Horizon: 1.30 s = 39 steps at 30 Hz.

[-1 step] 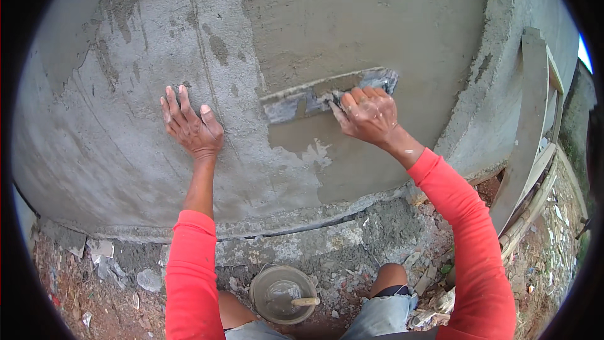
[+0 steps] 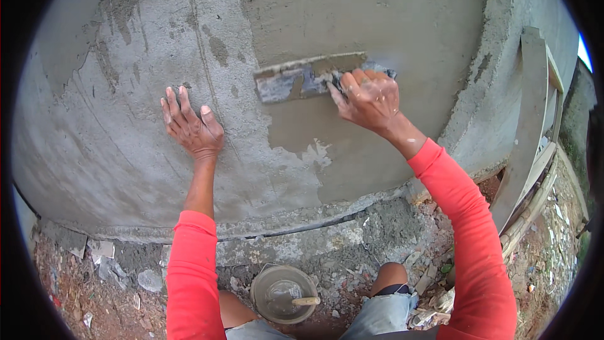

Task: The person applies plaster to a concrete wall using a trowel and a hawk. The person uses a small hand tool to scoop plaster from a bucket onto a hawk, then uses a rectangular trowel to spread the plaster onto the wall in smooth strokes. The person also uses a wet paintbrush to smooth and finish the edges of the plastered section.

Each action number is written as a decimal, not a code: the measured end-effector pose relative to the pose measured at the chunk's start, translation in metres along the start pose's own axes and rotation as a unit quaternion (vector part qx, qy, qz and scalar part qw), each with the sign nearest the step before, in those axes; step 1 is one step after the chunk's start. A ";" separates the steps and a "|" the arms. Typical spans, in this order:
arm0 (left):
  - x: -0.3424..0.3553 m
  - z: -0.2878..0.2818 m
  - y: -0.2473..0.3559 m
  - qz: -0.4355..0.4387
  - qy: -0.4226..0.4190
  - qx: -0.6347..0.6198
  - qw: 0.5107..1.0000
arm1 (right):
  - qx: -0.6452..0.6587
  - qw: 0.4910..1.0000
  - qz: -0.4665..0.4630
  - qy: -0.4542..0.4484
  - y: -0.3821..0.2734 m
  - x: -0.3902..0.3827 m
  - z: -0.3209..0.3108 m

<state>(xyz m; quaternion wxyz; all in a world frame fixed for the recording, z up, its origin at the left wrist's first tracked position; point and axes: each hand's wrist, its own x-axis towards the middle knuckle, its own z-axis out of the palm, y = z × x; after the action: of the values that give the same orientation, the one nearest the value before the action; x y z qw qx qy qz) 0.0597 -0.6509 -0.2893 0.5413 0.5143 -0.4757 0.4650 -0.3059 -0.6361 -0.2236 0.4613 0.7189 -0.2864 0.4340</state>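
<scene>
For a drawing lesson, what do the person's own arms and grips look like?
The left sleeve and right sleeve are red, long and snug, plainly cuffed. The left grip and right grip are gloveless, a pale fleck on the right wrist.

You see the wall (image 2: pixel 352 19) in soft, even daylight, black fisheye corners around it, pale glare (image 2: pixel 585 55) to its right.

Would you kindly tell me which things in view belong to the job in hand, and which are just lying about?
Belonging to the job:
trowel, held in the right grip
wall, under the left grip
bucket and the wooden-handled tool in it, probably

Lying about, it seems:
rubble below the wall
grey plank standing at the right
</scene>
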 end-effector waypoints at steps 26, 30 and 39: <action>-0.002 -0.003 -0.004 -0.018 -0.025 0.011 0.999 | -0.033 0.970 0.239 -0.011 0.079 0.219 -0.051; -0.001 -0.002 -0.002 -0.012 -0.021 0.000 1.000 | -0.057 0.923 0.375 0.070 0.156 0.240 -0.093; 0.007 0.000 0.000 -0.007 -0.013 0.012 1.000 | -0.059 0.986 0.151 0.036 0.101 0.035 -0.050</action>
<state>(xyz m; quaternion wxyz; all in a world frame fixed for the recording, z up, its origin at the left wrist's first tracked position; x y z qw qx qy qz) 0.0600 -0.6507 -0.2826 0.5323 0.5302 -0.4729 0.4602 -0.3896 -0.6326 -0.1405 0.4423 0.6229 -0.4000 0.5063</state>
